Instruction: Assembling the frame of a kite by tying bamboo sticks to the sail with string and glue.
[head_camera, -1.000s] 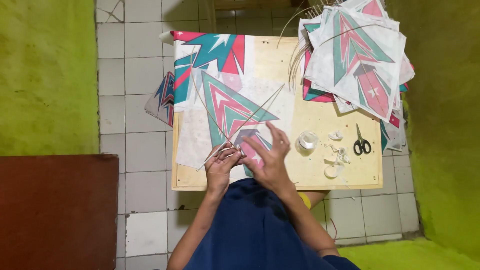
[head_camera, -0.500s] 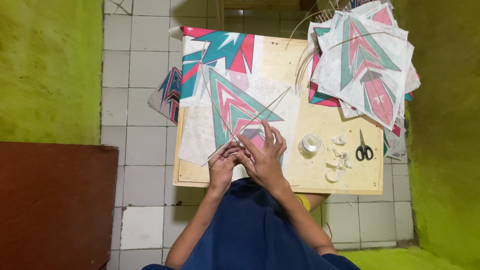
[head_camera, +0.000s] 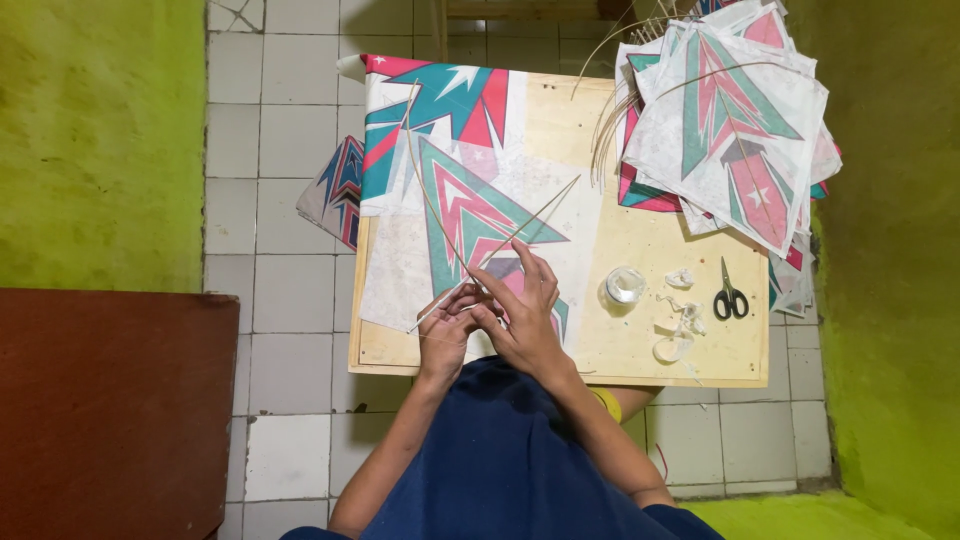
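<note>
A white paper kite sheet (head_camera: 470, 215) printed with teal and pink triangles lies on a pale wooden board (head_camera: 640, 250). Two thin bamboo sticks (head_camera: 530, 222) cross over it, one straight, one bowed. My left hand (head_camera: 445, 330) pinches the sticks near where they meet, at the sheet's near corner. My right hand (head_camera: 522, 310) rests beside it with fingers spread over the paper, its fingertips touching the same spot on the sticks.
A pile of finished kites (head_camera: 730, 120) and loose bamboo sticks (head_camera: 610, 110) fills the board's far right. Black scissors (head_camera: 730, 298), a spool of clear thread (head_camera: 625, 285) and white scraps (head_camera: 680, 325) lie right of my hands. A dark red surface (head_camera: 110, 410) sits left, green walls both sides.
The camera view shifted slightly. My hands stayed at the stick crossing, fingers working it in small movements; the kite sheet and sticks have barely moved.
</note>
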